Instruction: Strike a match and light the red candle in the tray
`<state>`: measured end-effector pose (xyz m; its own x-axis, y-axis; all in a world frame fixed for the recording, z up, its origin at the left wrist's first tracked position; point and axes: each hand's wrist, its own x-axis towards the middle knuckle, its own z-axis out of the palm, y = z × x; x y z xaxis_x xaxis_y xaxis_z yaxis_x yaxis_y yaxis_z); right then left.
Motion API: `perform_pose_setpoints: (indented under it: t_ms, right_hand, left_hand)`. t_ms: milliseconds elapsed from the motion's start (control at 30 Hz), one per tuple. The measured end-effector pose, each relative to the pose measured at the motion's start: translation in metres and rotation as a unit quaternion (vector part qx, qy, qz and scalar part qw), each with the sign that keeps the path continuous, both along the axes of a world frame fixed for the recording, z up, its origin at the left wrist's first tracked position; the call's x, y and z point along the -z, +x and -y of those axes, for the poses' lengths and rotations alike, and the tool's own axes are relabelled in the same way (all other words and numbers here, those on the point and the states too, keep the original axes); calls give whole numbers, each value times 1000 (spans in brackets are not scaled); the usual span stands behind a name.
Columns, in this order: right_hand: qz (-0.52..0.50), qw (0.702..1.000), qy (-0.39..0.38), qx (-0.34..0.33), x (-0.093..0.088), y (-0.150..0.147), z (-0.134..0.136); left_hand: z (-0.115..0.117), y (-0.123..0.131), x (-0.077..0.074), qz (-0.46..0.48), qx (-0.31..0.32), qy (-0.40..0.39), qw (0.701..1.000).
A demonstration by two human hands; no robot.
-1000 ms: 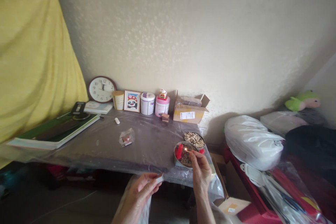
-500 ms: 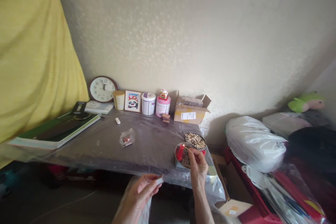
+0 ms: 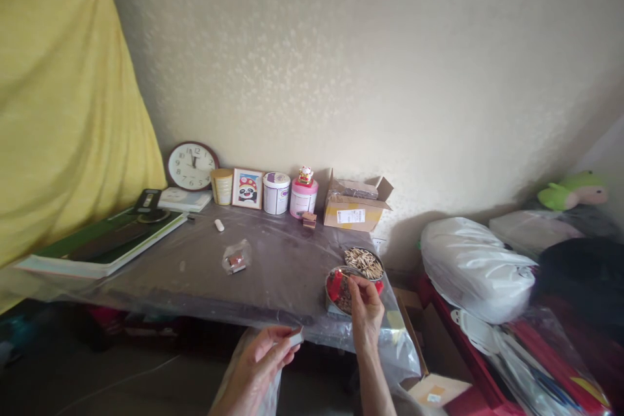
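Note:
My left hand (image 3: 273,351), in front of the table edge, is closed around a small matchbox (image 3: 296,338). Between the thumb and fingertips of my right hand (image 3: 368,305) is a thin match (image 3: 346,275). A small bright glow shows at its tip, right by the top of a red candle (image 3: 335,286); whether they touch I cannot tell. That candle stands in a round tin (image 3: 327,302) holding brown grains, partly hidden by my right hand. Just behind is another round tin filled with many matchsticks (image 3: 363,261). A second red piece (image 3: 379,286) shows beside my right hand.
Along the wall stand a clock (image 3: 192,164), a framed panda picture (image 3: 247,188), lidded canisters (image 3: 276,194) and an open cardboard box (image 3: 348,213). A small plastic bag (image 3: 236,257) lies mid-table, and a large book (image 3: 107,244) at left. White bags (image 3: 472,266) sit at right.
Both hands stay almost in place. The glow at the match tip by the candle looks smaller. The view has shifted very slightly.

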<state>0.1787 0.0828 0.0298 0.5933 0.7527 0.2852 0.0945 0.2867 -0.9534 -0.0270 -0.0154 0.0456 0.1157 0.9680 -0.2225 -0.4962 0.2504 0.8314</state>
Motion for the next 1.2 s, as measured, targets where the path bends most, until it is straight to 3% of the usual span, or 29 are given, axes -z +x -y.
perform_pose_setpoints:
  t_ms: [567,967,1200]
  right_hand:
    - [0,1000,-8,-10,0,-1,1]
    - [-26,999,6,-20,-2,-1,7]
    - [-43,999,11,-1,-18,14,20]
  left_hand:
    - [2,-1,-1,-12,8,2,1000]
    - [1,-2,7,-3,19,1,1000]
    - [-1,-3,11,-21,18,8,1000]
